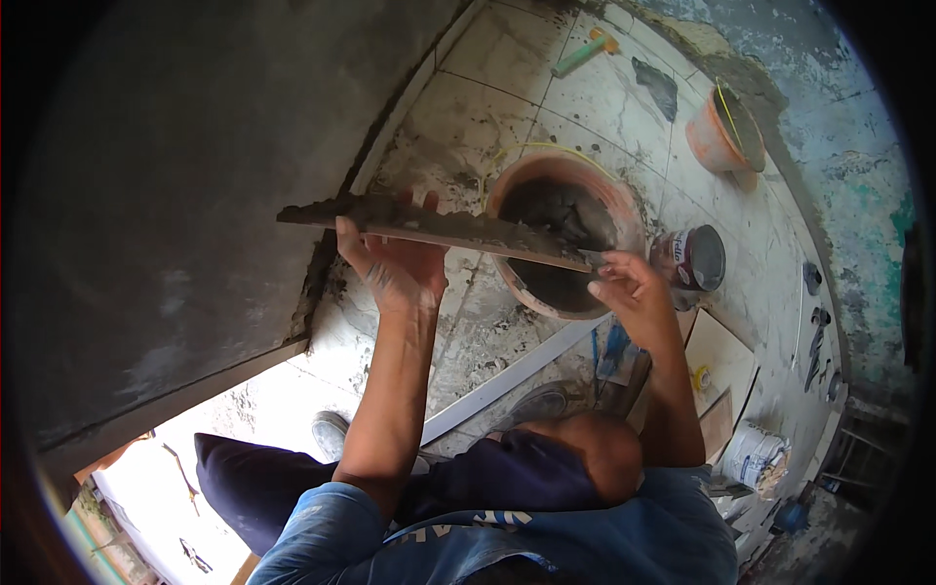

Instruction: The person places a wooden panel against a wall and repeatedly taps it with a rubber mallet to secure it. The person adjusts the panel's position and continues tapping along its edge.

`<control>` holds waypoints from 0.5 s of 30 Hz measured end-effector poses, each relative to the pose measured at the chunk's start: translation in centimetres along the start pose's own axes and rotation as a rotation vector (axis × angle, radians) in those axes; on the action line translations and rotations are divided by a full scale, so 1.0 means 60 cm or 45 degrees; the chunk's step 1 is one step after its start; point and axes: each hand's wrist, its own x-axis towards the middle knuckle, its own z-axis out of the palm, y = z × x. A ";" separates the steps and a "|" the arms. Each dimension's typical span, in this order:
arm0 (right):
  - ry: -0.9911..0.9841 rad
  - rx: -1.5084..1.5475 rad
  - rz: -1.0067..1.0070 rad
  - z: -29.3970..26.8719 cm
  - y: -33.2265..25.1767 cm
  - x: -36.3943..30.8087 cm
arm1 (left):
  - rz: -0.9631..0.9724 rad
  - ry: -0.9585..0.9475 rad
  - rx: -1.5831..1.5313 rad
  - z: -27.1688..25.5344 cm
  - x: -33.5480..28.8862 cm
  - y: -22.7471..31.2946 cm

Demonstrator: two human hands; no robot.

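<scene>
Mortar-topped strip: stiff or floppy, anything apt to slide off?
Likely stiff: the strip runs straight between the left hand and right hand. Long and narrow, it might twist if held by one end. The grey mortar heaped unevenly along it could slide off on tilting.

The thin board (487,250) is reddish brown along its edge, and the mortar (390,210) on it dark grey. I see a faded orange bucket (631,210), smeared grey, with a yellow handle (531,146). White floor tiles (606,109) carry grey marbling and dark spots. The right-hand wall (824,127) is patchy pale blue and green. The shirt (624,531) is blue with pale lettering (499,518), the cloth (487,478) across the legs dark navy.
</scene>
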 end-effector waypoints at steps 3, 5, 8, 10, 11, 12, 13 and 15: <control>-0.170 0.620 0.133 0.068 0.007 -0.025 | 0.084 -0.025 -0.049 -0.011 0.006 0.001; -0.354 0.987 0.151 0.128 -0.005 -0.024 | 0.136 0.000 -0.030 -0.032 0.005 0.011; -0.314 1.025 -0.104 0.194 0.006 0.004 | 0.181 0.079 0.015 -0.065 0.003 -0.001; -0.370 1.035 -0.129 0.231 0.015 0.026 | 0.263 0.188 0.069 -0.078 -0.007 -0.007; -0.343 1.050 -0.117 0.254 0.011 0.032 | 0.294 0.209 0.054 -0.091 -0.013 -0.008; -0.312 1.062 -0.103 0.276 0.007 0.037 | 0.321 0.230 0.037 -0.107 -0.017 -0.003; -0.282 1.071 -0.113 0.299 0.007 0.043 | 0.290 0.241 -0.002 -0.137 -0.018 0.003; -0.243 1.170 -0.083 0.351 -0.008 0.057 | 0.282 0.304 -0.013 -0.188 -0.023 0.018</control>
